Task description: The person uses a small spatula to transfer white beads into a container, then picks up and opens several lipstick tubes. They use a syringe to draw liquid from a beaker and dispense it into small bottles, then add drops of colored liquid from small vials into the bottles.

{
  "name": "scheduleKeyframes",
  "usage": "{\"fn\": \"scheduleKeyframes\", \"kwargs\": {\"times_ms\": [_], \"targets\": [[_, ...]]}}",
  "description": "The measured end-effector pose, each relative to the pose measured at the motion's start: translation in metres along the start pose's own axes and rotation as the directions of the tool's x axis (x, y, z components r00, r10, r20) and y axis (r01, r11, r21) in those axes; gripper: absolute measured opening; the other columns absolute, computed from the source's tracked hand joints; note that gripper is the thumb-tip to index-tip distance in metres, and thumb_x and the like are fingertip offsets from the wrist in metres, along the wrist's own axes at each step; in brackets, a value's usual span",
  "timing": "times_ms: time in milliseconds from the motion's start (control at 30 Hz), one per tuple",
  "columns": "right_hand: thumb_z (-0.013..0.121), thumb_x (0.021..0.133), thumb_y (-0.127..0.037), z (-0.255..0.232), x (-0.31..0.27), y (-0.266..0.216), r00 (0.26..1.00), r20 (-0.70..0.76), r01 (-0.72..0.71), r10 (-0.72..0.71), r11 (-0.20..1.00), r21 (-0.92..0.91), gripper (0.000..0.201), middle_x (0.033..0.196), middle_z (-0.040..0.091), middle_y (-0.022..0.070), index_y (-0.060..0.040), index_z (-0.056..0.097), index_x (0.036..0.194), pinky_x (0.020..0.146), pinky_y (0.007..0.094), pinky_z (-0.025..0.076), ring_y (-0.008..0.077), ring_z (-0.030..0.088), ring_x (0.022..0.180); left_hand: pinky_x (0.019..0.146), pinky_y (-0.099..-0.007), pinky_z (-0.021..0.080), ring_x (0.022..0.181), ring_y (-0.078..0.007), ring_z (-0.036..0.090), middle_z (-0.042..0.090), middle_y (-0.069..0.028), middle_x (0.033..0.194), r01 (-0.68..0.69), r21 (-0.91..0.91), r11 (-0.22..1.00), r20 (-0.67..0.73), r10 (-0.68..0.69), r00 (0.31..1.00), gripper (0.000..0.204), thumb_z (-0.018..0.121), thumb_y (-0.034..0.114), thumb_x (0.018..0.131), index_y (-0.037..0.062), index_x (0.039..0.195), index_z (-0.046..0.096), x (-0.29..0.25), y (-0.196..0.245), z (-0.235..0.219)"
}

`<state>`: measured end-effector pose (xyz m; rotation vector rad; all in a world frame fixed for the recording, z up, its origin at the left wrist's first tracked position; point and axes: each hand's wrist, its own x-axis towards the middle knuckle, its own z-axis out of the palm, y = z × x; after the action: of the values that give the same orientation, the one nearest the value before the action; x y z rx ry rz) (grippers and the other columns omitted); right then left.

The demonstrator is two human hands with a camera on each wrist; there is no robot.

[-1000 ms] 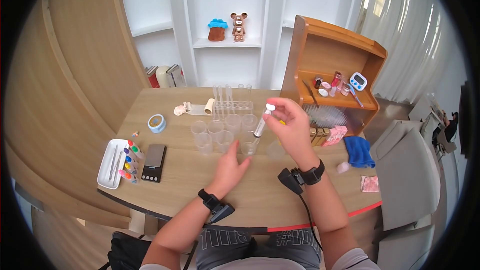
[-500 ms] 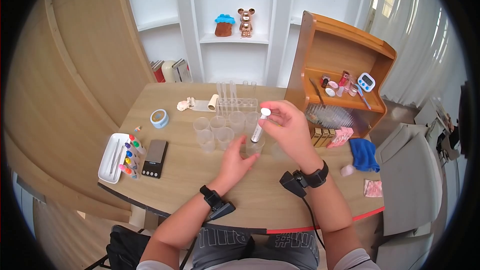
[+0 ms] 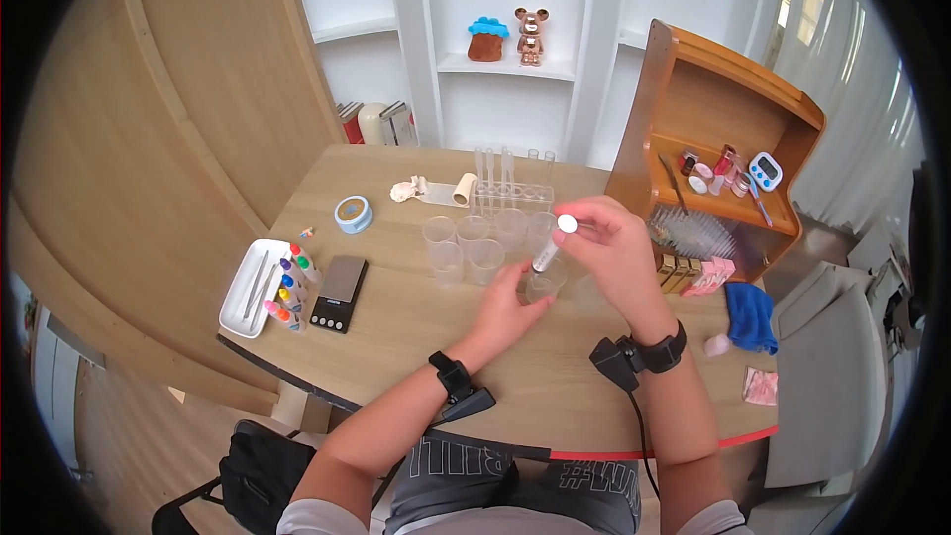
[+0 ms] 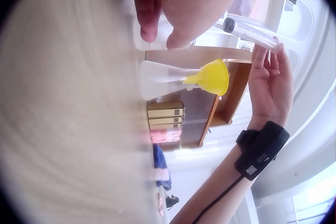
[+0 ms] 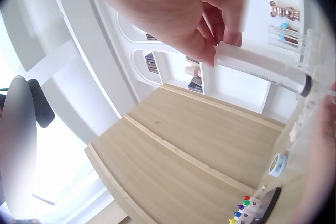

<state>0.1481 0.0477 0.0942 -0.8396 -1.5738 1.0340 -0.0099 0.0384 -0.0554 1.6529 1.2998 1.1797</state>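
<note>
My right hand point(image 3: 584, 233) pinches a clear syringe point(image 3: 551, 250) by its upper end, thumb near the white plunger top. The syringe slants down, and its tip sits at the mouth of a small clear cup point(image 3: 546, 283) on the wooden table point(image 3: 416, 337). My left hand point(image 3: 525, 301) holds that cup low on its near side. In the left wrist view, finger and thumb point(image 4: 176, 35) close on the clear cup point(image 4: 142, 32), and a flask with a yellow funnel point(image 4: 212, 76) stands just beyond. The right wrist view shows the syringe point(image 5: 262, 69) under my fingers.
Several clear cups point(image 3: 466, 243) stand left of my hands, with a test tube rack point(image 3: 510, 196) behind them. A scale point(image 3: 339, 292), a white tray of coloured bottles point(image 3: 260, 287) and a tape roll point(image 3: 353, 214) lie at left. A wooden shelf unit point(image 3: 728, 149) and blue cloth point(image 3: 751, 315) are right.
My right hand has lowered the syringe from above the cups to the small cup's mouth. My left hand has slid forward to take hold of that cup. The head view has shifted.
</note>
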Motion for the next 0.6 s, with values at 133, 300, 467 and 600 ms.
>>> {"fn": "scheduleKeyframes", "kwargs": {"times_ms": [133, 300, 467, 600], "targets": [[0.073, 0.087, -0.002, -0.003, -0.001, -0.009, 1.0, -0.01, 0.029, -0.029, 0.999, -0.044, 0.022, 0.111, 0.065, 0.0063, 0.0011, 0.073, 0.108, 0.088, 0.029, 0.055, 0.0157, 0.066, 0.102, 0.049, -0.0256, 0.049, 0.06, -0.0105, 0.063, 0.057, -0.0131, 0.125, 0.07, -0.101, 0.992, 0.034, -0.067, 0.997, 0.062, 0.08, 0.012, 0.084, 0.0008, 0.136, 0.048, 0.002, 0.0, 0.001], [0.077, 0.083, -0.008, -0.017, 0.0, -0.013, 0.996, -0.036, 0.08, -0.087, 0.982, -0.173, 0.022, 0.106, 0.067, 0.0038, -0.0052, 0.076, 0.105, 0.075, 0.0262, 0.05, 0.0115, 0.062, 0.089, 0.05, -0.0239, 0.047, 0.06, -0.0073, 0.059, 0.061, -0.011, 0.119, -0.051, -0.112, 0.992, 0.011, 0.053, 0.999, 0.059, 0.079, 0.009, 0.082, 0.0018, 0.134, 0.052, -0.002, 0.0, -0.001], [0.079, 0.082, -0.011, -0.025, 0.0, -0.013, 0.992, -0.04, 0.109, -0.117, 0.981, -0.159, 0.022, 0.105, 0.068, 0.0031, -0.0083, 0.077, 0.104, 0.073, 0.0256, 0.048, 0.0115, 0.061, 0.088, 0.051, -0.0236, 0.047, 0.06, -0.0062, 0.056, 0.062, -0.008, 0.116, -0.135, -0.03, 0.99, 0.035, 0.136, 0.99, 0.059, 0.078, 0.004, 0.079, 0.0044, 0.134, 0.055, -0.004, -0.002, -0.006], [0.079, 0.081, -0.012, -0.025, 0.002, -0.007, 0.985, -0.053, 0.152, -0.163, 0.973, -0.172, 0.022, 0.105, 0.068, 0.0024, -0.0094, 0.077, 0.104, 0.073, 0.0258, 0.046, 0.0116, 0.061, 0.091, 0.057, -0.0263, 0.05, 0.062, -0.0105, 0.057, 0.06, -0.0096, 0.123, -0.161, 0.007, 0.987, 0.073, 0.16, 0.984, 0.06, 0.077, 0.002, 0.076, 0.0053, 0.132, 0.056, -0.006, 0.005, -0.012]]}}
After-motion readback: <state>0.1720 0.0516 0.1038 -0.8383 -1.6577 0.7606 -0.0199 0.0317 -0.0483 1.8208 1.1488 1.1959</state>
